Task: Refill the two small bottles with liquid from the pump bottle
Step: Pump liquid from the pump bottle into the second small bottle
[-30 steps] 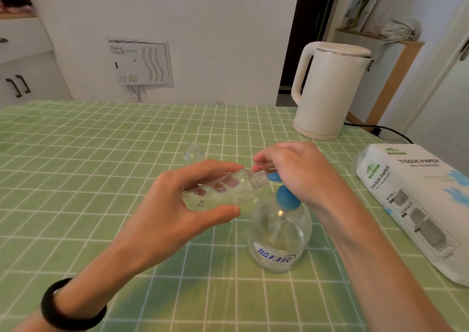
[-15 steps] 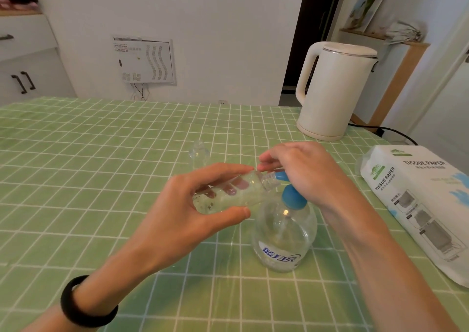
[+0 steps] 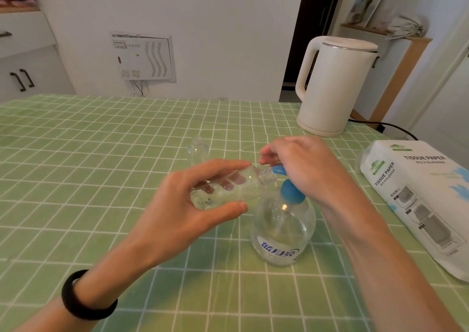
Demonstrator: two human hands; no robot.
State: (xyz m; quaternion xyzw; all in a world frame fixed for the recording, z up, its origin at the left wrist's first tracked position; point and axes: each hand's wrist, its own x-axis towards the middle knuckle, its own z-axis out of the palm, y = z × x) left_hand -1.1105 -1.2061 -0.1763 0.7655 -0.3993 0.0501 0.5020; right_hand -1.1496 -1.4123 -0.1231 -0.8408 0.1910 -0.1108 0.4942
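The small bottle [image 3: 228,188] is seen to be of clear, glossy plastic, as is the pump bottle [image 3: 281,230], whose pump head [image 3: 289,192] is of smooth blue plastic. The table [image 3: 101,154] is covered by a green checked cloth with a slight sheen. The kettle [image 3: 335,85] is finished in matt cream, and the tissue pack [image 3: 418,199] is wrapped in glossy white film

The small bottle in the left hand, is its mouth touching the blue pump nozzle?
Touching: in the head view the small bottle mouth meets the tip of the blue pump nozzle, no gap showing.
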